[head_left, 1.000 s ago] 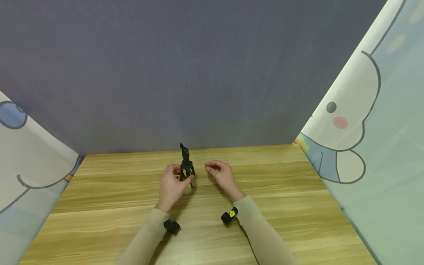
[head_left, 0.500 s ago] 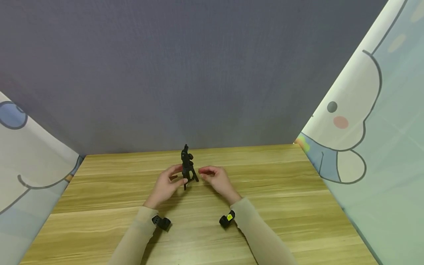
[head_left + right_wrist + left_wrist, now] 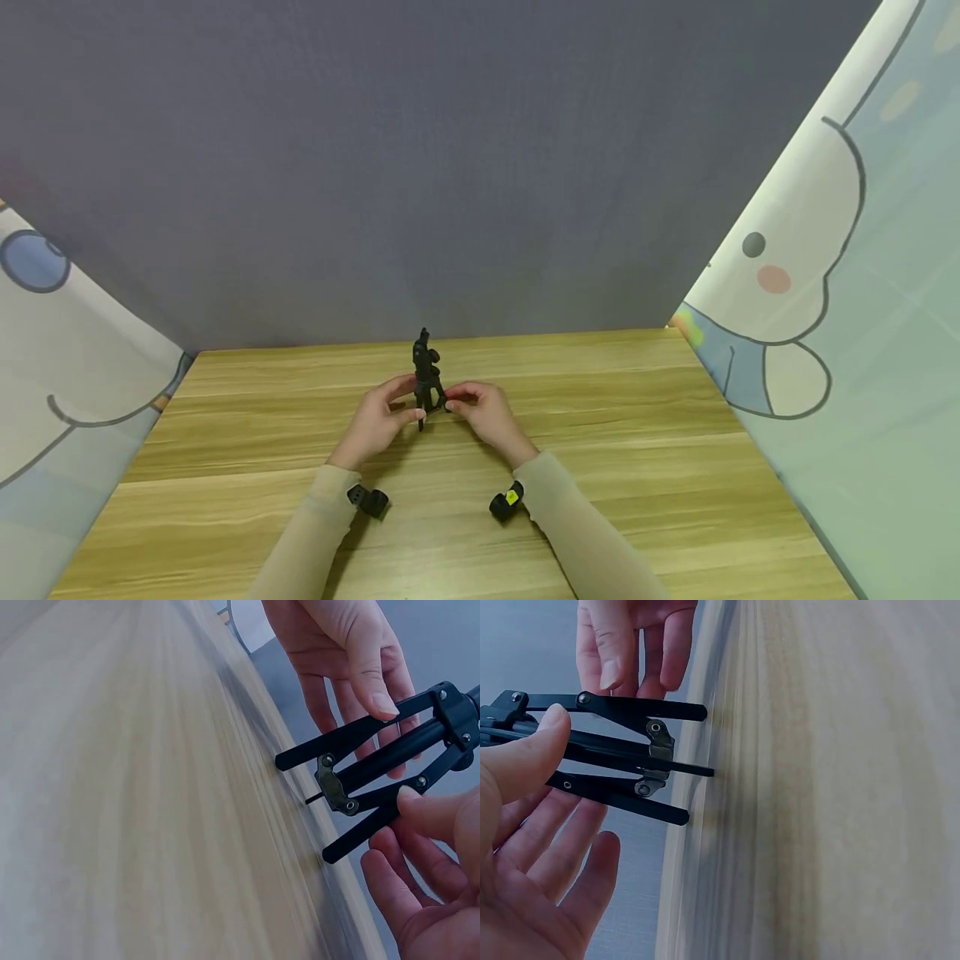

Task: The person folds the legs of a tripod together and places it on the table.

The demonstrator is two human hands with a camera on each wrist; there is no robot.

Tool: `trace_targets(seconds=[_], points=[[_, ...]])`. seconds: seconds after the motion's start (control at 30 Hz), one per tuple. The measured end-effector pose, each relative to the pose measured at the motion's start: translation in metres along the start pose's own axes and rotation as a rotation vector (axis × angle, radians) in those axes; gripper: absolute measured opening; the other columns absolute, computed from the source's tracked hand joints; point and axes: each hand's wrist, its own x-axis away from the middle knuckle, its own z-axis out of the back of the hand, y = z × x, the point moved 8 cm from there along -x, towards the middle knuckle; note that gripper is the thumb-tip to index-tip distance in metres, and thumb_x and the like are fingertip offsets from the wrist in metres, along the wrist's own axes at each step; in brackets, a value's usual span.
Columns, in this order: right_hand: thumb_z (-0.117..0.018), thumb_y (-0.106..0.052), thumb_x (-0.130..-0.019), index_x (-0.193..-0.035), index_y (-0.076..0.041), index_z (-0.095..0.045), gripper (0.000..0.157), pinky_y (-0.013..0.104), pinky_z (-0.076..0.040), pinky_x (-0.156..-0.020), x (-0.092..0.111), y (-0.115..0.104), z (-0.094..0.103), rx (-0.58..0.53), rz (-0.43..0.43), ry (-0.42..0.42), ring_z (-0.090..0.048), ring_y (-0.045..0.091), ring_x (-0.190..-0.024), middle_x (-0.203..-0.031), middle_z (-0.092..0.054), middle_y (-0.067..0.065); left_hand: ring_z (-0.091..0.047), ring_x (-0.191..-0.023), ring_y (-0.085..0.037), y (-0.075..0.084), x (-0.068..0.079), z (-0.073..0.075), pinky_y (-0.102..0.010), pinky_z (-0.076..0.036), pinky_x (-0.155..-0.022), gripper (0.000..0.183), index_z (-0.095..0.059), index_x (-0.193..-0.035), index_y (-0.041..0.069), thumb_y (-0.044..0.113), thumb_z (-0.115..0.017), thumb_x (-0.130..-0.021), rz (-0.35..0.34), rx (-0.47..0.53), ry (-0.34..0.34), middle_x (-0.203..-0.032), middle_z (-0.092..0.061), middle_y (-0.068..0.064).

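A small black tripod point(image 3: 426, 367) stands upright over the wooden table with its legs spread. My left hand point(image 3: 373, 423) grips one leg from the left, thumb in front and fingers behind. From the right, my right hand point(image 3: 486, 414) pinches another leg between thumb and fingertips. The left wrist view shows the tripod's metal-jointed brace point(image 3: 658, 754) joining the legs near their lower ends. In the right wrist view, the right thumb point(image 3: 431, 814) presses on the near leg, while the left thumb lies on the far one.
The light wooden table point(image 3: 637, 467) ends at a grey back panel point(image 3: 450, 167). Printed cartoon sheets point(image 3: 787, 292) flank both sides. A small black camera point(image 3: 369, 502) sits on the left wrist, and another point(image 3: 506, 502) on the right.
The tripod has turned about its upright axis, and its legs appear wider apart. My right hand has moved left from beside it onto a leg. My left hand has shifted slightly left.
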Motion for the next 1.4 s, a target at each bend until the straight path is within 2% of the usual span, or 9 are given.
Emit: trace_targets(seconds=[0.2, 0.4, 0.53, 0.77, 0.93, 1.07, 1.17, 1.23, 1.4], points=[[-0.076, -0.008, -0.089, -0.1, -0.008, -0.076, 0.012, 0.029, -0.055, -0.077, 0.0, -0.001, -0.004, 0.031, -0.007, 0.01, -0.067, 0.012, -0.09, -0.097, -0.073, -0.001, -0.053, -0.128, -0.036, -0.001, 0.0, 0.0, -0.05, -0.049, -0.097, 0.058, -0.051, -0.141, -0.001, 0.002, -0.075, -0.088, -0.014, 0.002, 0.007, -0.14, -0.055, -0.02], [-0.077, -0.009, -0.088, -0.099, -0.007, -0.077, 0.011, 0.031, -0.054, -0.078, 0.001, -0.004, -0.005, 0.051, 0.014, 0.03, -0.067, 0.014, -0.089, -0.095, -0.073, 0.0, -0.054, -0.127, -0.034, -0.001, -0.001, 0.0, -0.043, -0.052, -0.094, 0.058, -0.053, -0.141, 0.0, 0.001, -0.076, -0.087, -0.004, 0.01, 0.008, -0.139, -0.056, -0.018], [-0.077, -0.009, -0.088, -0.099, -0.008, -0.077, 0.01, 0.031, -0.054, -0.078, 0.001, -0.002, -0.004, 0.044, -0.003, 0.026, -0.067, 0.012, -0.088, -0.095, -0.073, -0.001, -0.053, -0.128, -0.033, -0.001, -0.002, -0.001, -0.042, -0.052, -0.094, 0.059, -0.052, -0.142, 0.002, 0.001, -0.075, -0.088, -0.003, 0.019, -0.008, -0.141, -0.055, -0.017], [-0.078, -0.009, -0.087, -0.101, -0.006, -0.076, 0.014, 0.03, -0.055, -0.077, 0.001, 0.001, -0.005, 0.018, -0.015, 0.008, -0.068, 0.014, -0.088, -0.097, -0.073, 0.002, -0.05, -0.131, -0.034, 0.003, -0.003, 0.0, -0.051, -0.047, -0.1, 0.064, -0.048, -0.146, 0.002, 0.004, -0.076, -0.088, -0.043, 0.035, -0.014, -0.144, -0.052, -0.016], [-0.078, -0.01, -0.087, -0.102, -0.006, -0.076, 0.016, 0.032, -0.054, -0.08, 0.001, 0.005, -0.01, 0.046, -0.035, -0.009, -0.067, 0.015, -0.09, -0.099, -0.074, 0.003, -0.049, -0.131, -0.037, 0.023, -0.005, 0.013, -0.059, -0.041, -0.103, 0.07, -0.044, -0.147, -0.001, 0.007, -0.078, -0.086, -0.131, 0.115, 0.025, -0.142, -0.053, -0.02], [-0.078, -0.012, -0.087, -0.099, -0.007, -0.077, 0.013, 0.034, -0.053, -0.08, -0.001, 0.005, -0.014, 0.066, -0.047, -0.01, -0.066, 0.013, -0.089, -0.095, -0.074, 0.0, -0.051, -0.129, -0.034, 0.05, -0.008, 0.025, -0.056, -0.038, -0.106, 0.065, -0.048, -0.146, 0.004, 0.008, -0.077, -0.088, -0.194, 0.168, 0.056, -0.143, -0.053, -0.016], [-0.079, -0.012, -0.086, -0.095, -0.008, -0.078, 0.01, 0.033, -0.053, -0.078, -0.002, 0.005, -0.015, 0.079, -0.052, 0.005, -0.066, 0.011, -0.085, -0.092, -0.074, -0.002, -0.051, -0.13, -0.028, 0.067, -0.011, 0.03, -0.051, -0.037, -0.109, 0.06, -0.05, -0.146, 0.012, 0.014, -0.075, -0.091, -0.212, 0.171, 0.061, -0.145, -0.052, -0.008], [-0.08, -0.012, -0.085, -0.093, -0.008, -0.078, 0.009, 0.031, -0.053, -0.076, -0.003, 0.004, -0.016, 0.097, -0.05, 0.017, -0.065, 0.01, -0.083, -0.089, -0.074, -0.003, -0.049, -0.131, -0.028, 0.081, -0.012, 0.031, -0.05, -0.036, -0.11, 0.055, -0.051, -0.145, 0.014, 0.014, -0.072, -0.094, -0.204, 0.173, 0.055, -0.146, -0.052, -0.008], [-0.08, -0.01, -0.085, -0.09, -0.009, -0.079, 0.006, 0.03, -0.052, -0.072, -0.003, 0.004, -0.016, 0.13, -0.044, 0.036, -0.064, 0.009, -0.078, -0.086, -0.074, -0.003, -0.055, -0.127, -0.025, 0.094, -0.017, 0.032, -0.047, -0.04, -0.108, 0.047, -0.057, -0.14, 0.014, 0.012, -0.069, -0.095, -0.249, 0.21, 0.057, -0.138, -0.059, -0.012]])
